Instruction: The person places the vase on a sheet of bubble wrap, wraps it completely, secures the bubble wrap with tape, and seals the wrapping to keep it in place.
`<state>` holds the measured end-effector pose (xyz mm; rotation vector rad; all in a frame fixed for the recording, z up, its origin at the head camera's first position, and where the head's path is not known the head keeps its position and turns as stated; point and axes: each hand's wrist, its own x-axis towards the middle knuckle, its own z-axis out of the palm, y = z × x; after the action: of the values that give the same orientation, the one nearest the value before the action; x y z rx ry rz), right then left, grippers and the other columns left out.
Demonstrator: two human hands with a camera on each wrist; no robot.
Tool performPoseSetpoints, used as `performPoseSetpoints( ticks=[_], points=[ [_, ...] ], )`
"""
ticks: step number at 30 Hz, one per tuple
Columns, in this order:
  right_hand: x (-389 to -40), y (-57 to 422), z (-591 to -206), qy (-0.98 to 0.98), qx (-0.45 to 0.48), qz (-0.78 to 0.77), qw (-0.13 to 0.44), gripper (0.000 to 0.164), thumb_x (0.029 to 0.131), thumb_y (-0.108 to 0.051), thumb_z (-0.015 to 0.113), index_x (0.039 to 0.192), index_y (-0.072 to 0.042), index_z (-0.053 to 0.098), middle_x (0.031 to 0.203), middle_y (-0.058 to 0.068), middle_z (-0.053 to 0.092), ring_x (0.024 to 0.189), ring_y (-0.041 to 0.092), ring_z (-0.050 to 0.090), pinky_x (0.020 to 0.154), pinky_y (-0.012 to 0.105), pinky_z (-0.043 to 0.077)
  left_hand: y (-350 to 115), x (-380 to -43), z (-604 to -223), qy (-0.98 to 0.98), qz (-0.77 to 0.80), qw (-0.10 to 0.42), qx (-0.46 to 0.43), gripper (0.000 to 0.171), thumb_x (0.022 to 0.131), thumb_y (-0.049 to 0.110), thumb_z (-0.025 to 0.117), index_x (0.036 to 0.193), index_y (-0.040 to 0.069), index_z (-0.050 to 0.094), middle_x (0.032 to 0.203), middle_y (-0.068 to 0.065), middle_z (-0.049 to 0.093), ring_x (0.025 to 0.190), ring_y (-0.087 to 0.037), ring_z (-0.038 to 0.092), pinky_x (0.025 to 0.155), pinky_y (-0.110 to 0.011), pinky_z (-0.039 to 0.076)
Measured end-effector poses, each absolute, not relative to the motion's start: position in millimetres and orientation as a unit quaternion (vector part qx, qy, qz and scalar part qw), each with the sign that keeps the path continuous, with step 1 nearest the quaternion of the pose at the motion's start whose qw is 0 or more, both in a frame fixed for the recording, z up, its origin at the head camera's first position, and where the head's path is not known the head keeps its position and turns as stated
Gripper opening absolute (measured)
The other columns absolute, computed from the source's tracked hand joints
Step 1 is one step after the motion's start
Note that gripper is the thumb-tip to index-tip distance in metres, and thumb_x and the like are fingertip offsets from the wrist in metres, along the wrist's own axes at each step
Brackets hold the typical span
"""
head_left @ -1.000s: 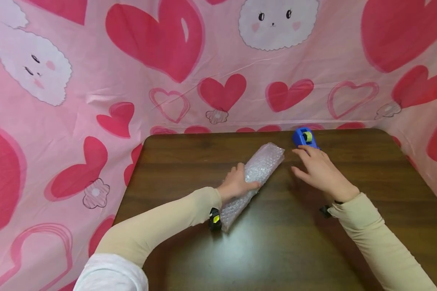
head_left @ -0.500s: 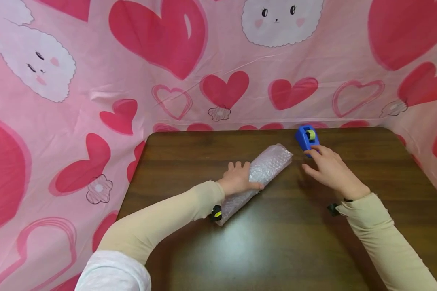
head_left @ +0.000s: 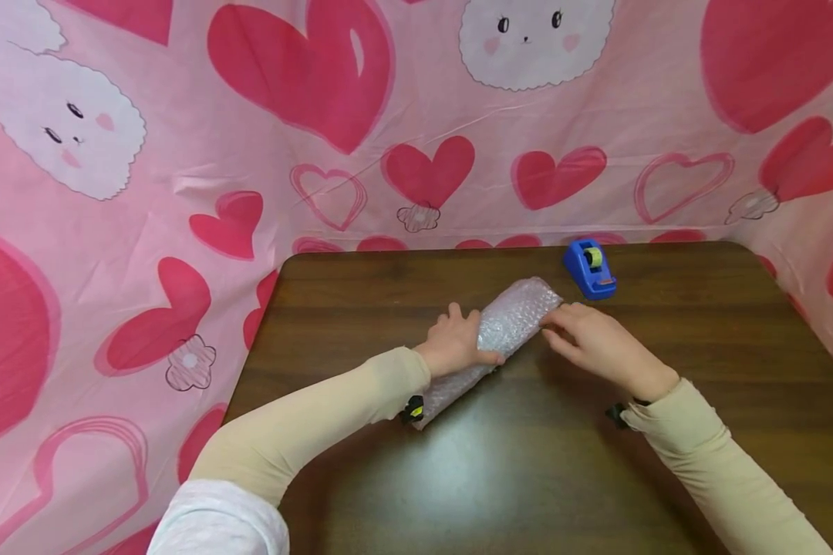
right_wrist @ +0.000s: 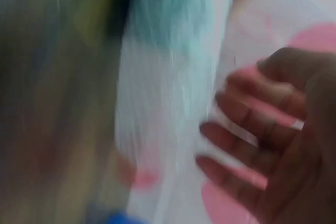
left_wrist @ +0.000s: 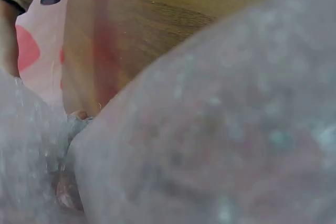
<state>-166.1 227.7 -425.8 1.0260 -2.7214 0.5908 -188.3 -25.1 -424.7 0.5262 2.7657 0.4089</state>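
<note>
A bubble wrap bundle (head_left: 514, 320), long and roughly tube-shaped, lies diagonally on the table. My left hand (head_left: 453, 343) grips it across the middle, thumb along the near side and fingers over the far side. Its plastic (left_wrist: 210, 129) fills most of the left wrist view, so most of that hand is hidden there. By the bundle's far right end is my right hand (head_left: 593, 343), fingertips close to the edge. In the blurred right wrist view the right hand's fingers (right_wrist: 247, 150) are spread and loosely bent, holding nothing, with the wrap beside them.
A blue tape dispenser (head_left: 590, 270) with a roll of tape stands near the back edge of the brown wooden table (head_left: 527, 478), beyond the right hand. Pink cloth (head_left: 250, 116) printed with hearts hangs behind and beside the table.
My right hand has moved from in front of the tape dispenser leftward to the bundle's far end. The bundle has turned a little flatter under my left hand, which keeps its hold.
</note>
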Motion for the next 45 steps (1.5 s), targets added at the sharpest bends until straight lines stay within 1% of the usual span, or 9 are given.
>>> performPoseSetpoints(
  ticks=[5,9,14,18,23,33,37,41,45],
  points=[
    [-144,194,-433,-0.869,0.427,0.251,-0.015,0.041,0.099,-0.013,0.07,0.14,-0.013,0.064,0.094,-0.009,0.066,0.073,0.0,0.055,0.071,0.028,0.053,-24,-190,-426,0.966,0.128,0.146,0.17,0.086,0.087,0.069,0.07,0.142,0.006,0.052,0.126,-0.018,0.051,0.113,-0.034,0.058,0.087,-0.045,0.055],
    [-136,174,-442,-0.856,0.455,0.238,-0.054,0.053,0.101,-0.015,0.069,0.152,-0.017,0.055,0.082,-0.015,0.052,0.062,-0.004,0.041,0.063,0.022,0.044,-24,-193,-426,0.968,0.123,0.142,0.168,0.083,0.088,0.07,0.068,0.141,0.008,0.052,0.126,-0.017,0.053,0.113,-0.033,0.058,0.085,-0.045,0.055],
    [-135,167,-453,-0.863,0.477,0.167,-0.016,0.055,0.097,-0.013,0.073,0.15,-0.018,0.058,0.069,-0.013,0.05,0.058,0.002,0.041,0.058,0.025,0.044,-24,-193,-424,0.965,0.119,0.158,0.172,0.083,0.089,0.072,0.066,0.141,0.009,0.05,0.125,-0.016,0.057,0.113,-0.033,0.059,0.085,-0.045,0.055],
    [-137,166,-458,-0.868,0.482,0.118,0.034,0.054,0.093,-0.012,0.075,0.145,-0.02,0.062,0.07,-0.008,0.055,0.059,0.007,0.044,0.059,0.031,0.048,-23,-193,-419,0.965,0.093,0.178,0.17,0.089,0.091,0.072,0.063,0.15,0.009,0.043,0.135,-0.016,0.061,0.118,-0.035,0.063,0.092,-0.046,0.054],
    [-137,166,-458,-0.872,0.476,0.11,0.036,0.05,0.094,-0.012,0.074,0.142,-0.02,0.064,0.068,-0.007,0.056,0.059,0.007,0.046,0.059,0.033,0.05,-21,-192,-417,0.965,0.082,0.179,0.175,0.092,0.091,0.072,0.064,0.153,0.008,0.039,0.136,-0.017,0.063,0.119,-0.035,0.065,0.094,-0.046,0.054],
    [-145,189,-444,-0.847,0.486,0.204,0.063,0.039,0.095,-0.007,0.071,0.134,-0.01,0.068,0.105,-0.001,0.075,0.084,0.004,0.064,0.075,0.033,0.057,-17,-190,-423,0.965,0.095,0.172,0.171,0.094,0.091,0.067,0.067,0.153,0.004,0.036,0.135,-0.022,0.061,0.117,-0.037,0.066,0.093,-0.047,0.056],
    [-155,220,-430,-0.868,0.436,0.206,0.119,0.035,0.091,-0.006,0.075,0.126,-0.009,0.072,0.109,0.001,0.077,0.085,0.004,0.066,0.074,0.036,0.058,-16,-188,-427,0.963,0.114,0.165,0.179,0.095,0.089,0.066,0.071,0.152,0.003,0.037,0.13,-0.023,0.062,0.113,-0.039,0.066,0.09,-0.048,0.056],
    [-175,258,-417,-0.911,0.334,0.189,0.148,0.026,0.092,-0.008,0.074,0.117,-0.01,0.074,0.086,-0.001,0.072,0.065,0.006,0.055,0.059,0.035,0.052,-17,-187,-429,0.963,0.12,0.166,0.176,0.097,0.09,0.065,0.071,0.155,0.003,0.034,0.132,-0.023,0.061,0.116,-0.04,0.065,0.093,-0.048,0.055],
    [-200,296,-414,-0.945,0.224,0.192,0.142,0.018,0.097,-0.01,0.068,0.114,-0.008,0.073,0.074,-0.001,0.064,0.06,0.013,0.049,0.057,0.034,0.043,-18,-185,-432,0.964,0.115,0.174,0.165,0.1,0.09,0.066,0.069,0.157,0.002,0.032,0.136,-0.024,0.06,0.119,-0.039,0.064,0.096,-0.047,0.054]
  ],
)
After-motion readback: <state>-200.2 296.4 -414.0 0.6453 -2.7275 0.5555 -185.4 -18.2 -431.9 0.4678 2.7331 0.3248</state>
